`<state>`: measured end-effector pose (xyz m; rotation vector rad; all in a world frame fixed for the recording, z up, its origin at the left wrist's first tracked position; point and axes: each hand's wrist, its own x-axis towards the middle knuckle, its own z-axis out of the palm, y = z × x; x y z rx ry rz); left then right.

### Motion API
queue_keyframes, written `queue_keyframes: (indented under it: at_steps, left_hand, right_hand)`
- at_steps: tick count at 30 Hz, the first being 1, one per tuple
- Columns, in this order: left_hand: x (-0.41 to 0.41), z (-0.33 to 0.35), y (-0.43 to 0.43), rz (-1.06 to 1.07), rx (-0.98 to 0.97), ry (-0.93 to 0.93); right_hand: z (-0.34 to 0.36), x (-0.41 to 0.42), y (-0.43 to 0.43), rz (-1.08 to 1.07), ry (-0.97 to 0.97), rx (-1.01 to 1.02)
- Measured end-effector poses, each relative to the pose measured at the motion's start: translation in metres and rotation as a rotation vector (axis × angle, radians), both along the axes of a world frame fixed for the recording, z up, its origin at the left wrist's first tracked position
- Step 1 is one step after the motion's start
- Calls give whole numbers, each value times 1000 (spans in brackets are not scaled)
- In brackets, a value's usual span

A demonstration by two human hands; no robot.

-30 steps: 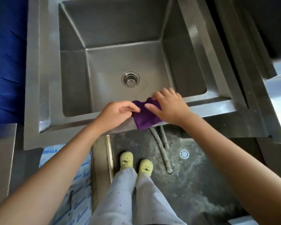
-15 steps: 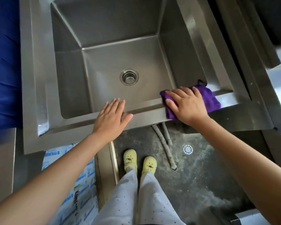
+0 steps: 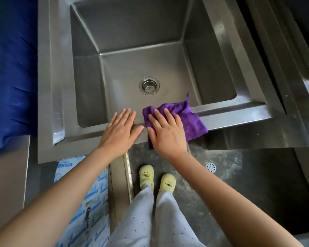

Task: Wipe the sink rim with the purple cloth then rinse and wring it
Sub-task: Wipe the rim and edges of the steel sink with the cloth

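Purple cloth (image 3: 189, 120) lies on the steel sink rim (image 3: 239, 116) under the flat, open-fingered right hand (image 3: 168, 134). The left hand (image 3: 120, 131), likewise spread, presses bare rim beside it.

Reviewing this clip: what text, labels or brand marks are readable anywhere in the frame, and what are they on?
Blue-and-white printed sheet on the floor, left of the legs: blue lettering shows, but too blurred and skewed to read.
Sink, purple cloth, yellow shoes: no text visible.
Nothing else in view carries legible writing.
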<state>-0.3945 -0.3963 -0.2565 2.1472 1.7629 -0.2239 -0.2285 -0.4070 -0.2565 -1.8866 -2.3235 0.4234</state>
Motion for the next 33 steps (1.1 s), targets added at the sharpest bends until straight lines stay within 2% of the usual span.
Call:
queue_keyframes:
  at_steps: [6, 10, 14, 18, 23, 29, 31, 33]
  left_hand:
    - [-96, 2, -26, 252, 141, 145]
    - [-133, 0, -40, 369, 125, 144]
    - [-134, 0, -43, 381, 147, 83]
    - [-137, 2, -49, 413, 180, 23]
    - [-155, 4, -64, 475, 143, -14]
    - [-167, 8, -72, 397, 76, 6]
    - [-167, 7, -72, 398, 78, 9]
    - [-168, 7, -71, 399, 89, -18]
  right_hand:
    - [3, -54, -6, 96, -17, 23]
    - [2, -31, 3, 212, -56, 87]
    - [-4, 4, 8, 132, -151, 128]
    - [-5, -20, -2, 51, -157, 179]
    - [0, -63, -7, 162, -112, 152]
    - [1, -122, -9, 317, -61, 111]
    - [2, -137, -4, 413, -42, 91]
    - [7, -155, 8, 547, -1, -24]
